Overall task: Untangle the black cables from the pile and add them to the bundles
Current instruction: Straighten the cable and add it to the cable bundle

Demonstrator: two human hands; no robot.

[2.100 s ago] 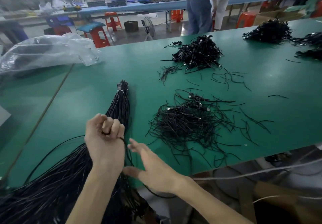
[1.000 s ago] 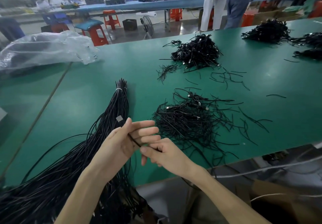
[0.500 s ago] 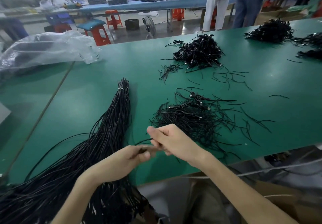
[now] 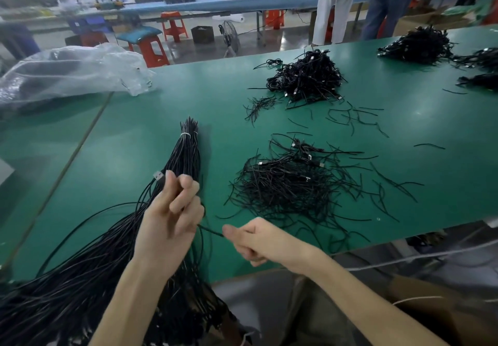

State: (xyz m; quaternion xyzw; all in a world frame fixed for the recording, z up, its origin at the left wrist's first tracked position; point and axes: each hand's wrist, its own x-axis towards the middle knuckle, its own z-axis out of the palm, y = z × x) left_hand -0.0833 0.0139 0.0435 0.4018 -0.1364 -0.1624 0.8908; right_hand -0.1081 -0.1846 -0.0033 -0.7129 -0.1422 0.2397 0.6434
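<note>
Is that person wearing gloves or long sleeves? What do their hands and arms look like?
No gloves. The left hand and the right hand are both bare, and the nails on the fingers look short and plain, with no rings that I can see. The forearms are bare too: no sleeves, watch or bracelet show as far as the picture reaches.

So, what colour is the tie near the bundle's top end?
White; the tie shows best in the head view.
</note>
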